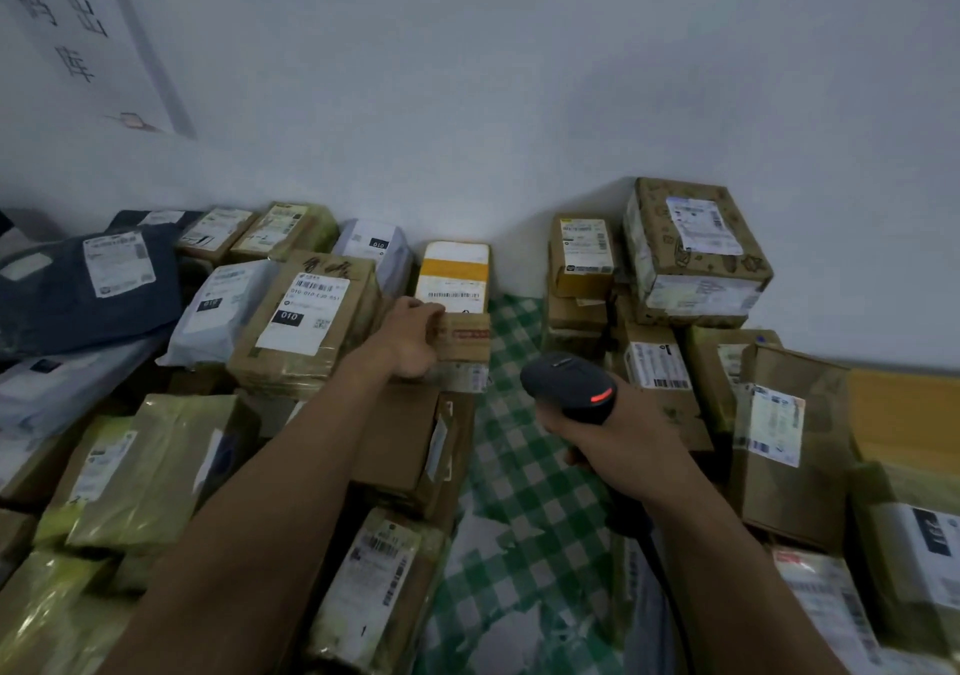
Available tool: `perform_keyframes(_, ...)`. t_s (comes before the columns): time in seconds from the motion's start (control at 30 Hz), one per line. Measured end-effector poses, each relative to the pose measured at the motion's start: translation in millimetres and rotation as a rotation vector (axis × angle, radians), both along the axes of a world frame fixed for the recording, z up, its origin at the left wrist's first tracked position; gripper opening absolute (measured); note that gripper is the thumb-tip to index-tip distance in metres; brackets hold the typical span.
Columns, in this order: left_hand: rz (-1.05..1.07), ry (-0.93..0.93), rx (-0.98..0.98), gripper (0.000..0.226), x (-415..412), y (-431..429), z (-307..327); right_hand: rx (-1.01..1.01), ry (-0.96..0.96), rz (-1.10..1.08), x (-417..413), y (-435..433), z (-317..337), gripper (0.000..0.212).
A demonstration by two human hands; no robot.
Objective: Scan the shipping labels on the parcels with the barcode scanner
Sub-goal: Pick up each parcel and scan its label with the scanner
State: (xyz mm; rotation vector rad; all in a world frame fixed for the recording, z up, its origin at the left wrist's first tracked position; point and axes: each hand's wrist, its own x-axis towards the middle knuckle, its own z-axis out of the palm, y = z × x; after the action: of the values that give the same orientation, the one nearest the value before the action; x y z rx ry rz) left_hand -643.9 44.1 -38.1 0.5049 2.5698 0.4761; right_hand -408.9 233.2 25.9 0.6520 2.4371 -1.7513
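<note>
Against the back wall (467, 77), the left hand (415, 334) is closed on a small box (464, 335), steadying it. Just behind stands a parcel with a white and yellow label (453, 279), barcode facing the camera.

Right hand (618, 435) is wrapped tight round the scanner (570, 384) grip. Scanner is dark matte plastic with a rounded head and a red light on top, and it's aimed forward toward that far-middle group.

Progress: can't tell which labels are already done, nothing marks them. Judging by the layout, it's mid-run. Piles sit on both sides of a lane of green-check cloth (524, 466), and the hands are working the far end. Dozens of labels remain visible, including the big taped carton (306, 321) on the left and the patterned box (696, 253) stacked high on the right.

Materials:
- Mostly brown corrugated cartons, several wrapped in glossy yellowish tape that glares.
- Soft poly mailers, dark blue (88, 290) and pale grey, wrinkled, so their labels don't lie flat.
- Labels are white thermal paper. Some face up, some sit on side faces or are tilted.

Near-edge parcels are blurred and their barcodes are unreadable from here.
</note>
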Motion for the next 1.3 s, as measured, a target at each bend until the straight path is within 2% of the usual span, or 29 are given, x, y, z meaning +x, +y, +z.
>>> perform_keyframes(0.07, -0.005, 0.021, -0.031, 0.083, -12, 2, -16, 0.002, -0.013, -0.008, -3, 2, -3, 0.028)
perform_keyframes(0.23, 0.001, 0.006, -0.091, 0.091, -14, 5, -20, 0.005, -0.033, -0.024, -4, 5, -11, 0.033)
perform_keyframes(0.33, 0.055, 0.030, 0.032, 0.077, -5, 15, -26, -0.006, -0.039, -0.030, -3, 6, -13, 0.034)
perform_keyframes(0.4, 0.093, 0.036, 0.077, 0.060, 5, 24, -34, -0.022, -0.035, -0.052, -3, 7, -14, 0.035)
perform_keyframes(0.5, 0.019, 0.052, -0.121, 0.020, 19, 35, -40, -0.045, -0.016, -0.094, -2, 11, -17, 0.040)
perform_keyframes(0.57, 0.007, 0.098, -0.237, 0.019, 22, 38, -40, -0.060, -0.004, -0.101, 0, 13, -16, 0.040)
perform_keyframes(0.63, 0.037, 0.120, -0.238, 0.022, 24, 43, -36, -0.082, 0.024, -0.118, 3, 15, -15, 0.037)
perform_keyframes(0.7, 0.119, 0.151, -0.098, 0.029, 23, 53, -29, -0.108, 0.038, -0.139, 6, 19, -11, 0.033)
perform_keyframes(0.77, 0.155, 0.149, 0.150, 0.038, 23, 72, -16, -0.187, 0.031, -0.186, 5, 27, -6, 0.028)
perform_keyframes(0.83, 0.151, 0.074, 0.364, 0.046, 19, 100, -1, -0.292, 0.021, -0.270, -1, 37, 0, 0.022)
perform_keyframes(0.9, 0.160, -0.014, 0.501, 0.052, 10, 131, 11, -0.309, 0.031, -0.328, -6, 49, 6, 0.020)
perform_keyframes(0.97, 0.195, -0.106, 0.560, 0.058, 1, 158, 18, -0.297, 0.049, -0.325, -12, 59, 8, 0.022)
perform_keyframes(1.07, 0.284, -0.262, 0.637, 0.052, -10, 191, 15, -0.318, 0.058, -0.326, -19, 72, 6, 0.025)
perform_keyframes(1.2, 0.411, -0.321, 0.751, 0.042, -25, 218, -7, -0.307, 0.061, -0.348, -26, 86, 0, 0.024)
perform_keyframes(1.3, 0.509, -0.398, 0.849, 0.048, -26, 221, -20, -0.324, 0.054, -0.369, -25, 95, -5, 0.026)
